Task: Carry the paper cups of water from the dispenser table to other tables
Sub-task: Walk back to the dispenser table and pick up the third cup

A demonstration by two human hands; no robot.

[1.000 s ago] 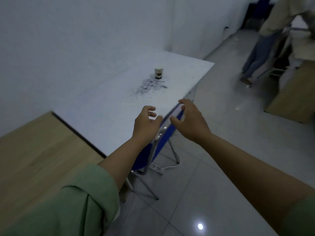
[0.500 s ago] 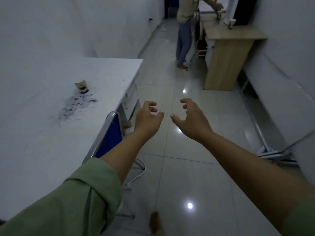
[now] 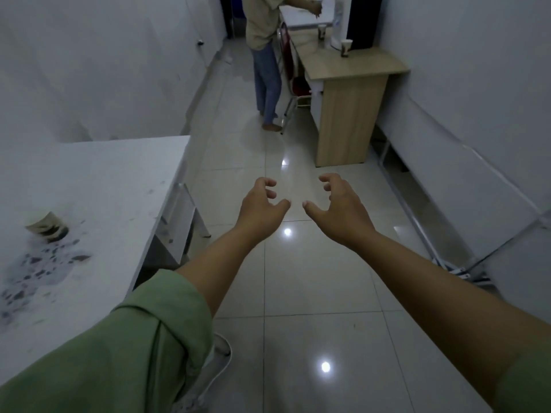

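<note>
Bare fingers [image 3: 269, 183] on the left hand [image 3: 262, 208] curl loosely inward, spread and holding nothing; the right hand [image 3: 337, 204] mirrors it, thumb tips pointing at each other across a small gap, both palms empty over the glossy tiled floor [image 3: 298, 293] in the middle of the frame. Green sleeves cover the forearms lower down.

Outward from there, the cups to fetch stand in the upper right of the frame: one paper cup [image 3: 346, 48] upright on the wooden dispenser table [image 3: 351, 67], and a second cup [image 3: 321, 31] further back beside the white dispenser [image 3: 340, 19]. Both lie well apart from the hands, ahead and to the right, so the right hand is the nearer one by my reading. Their long axes run vertical, which calls for a grasp from the side around the wall.

Another person [image 3: 265, 55] stands just beside that table, partly blocking the left approach along the aisle.

At the left edge, a cup [image 3: 46, 226] sits on the white table [image 3: 104, 189] next to a dark scatter of spots; it is blurred, and seems to lean, though that may be lens distortion. It looks already delivered.
</note>
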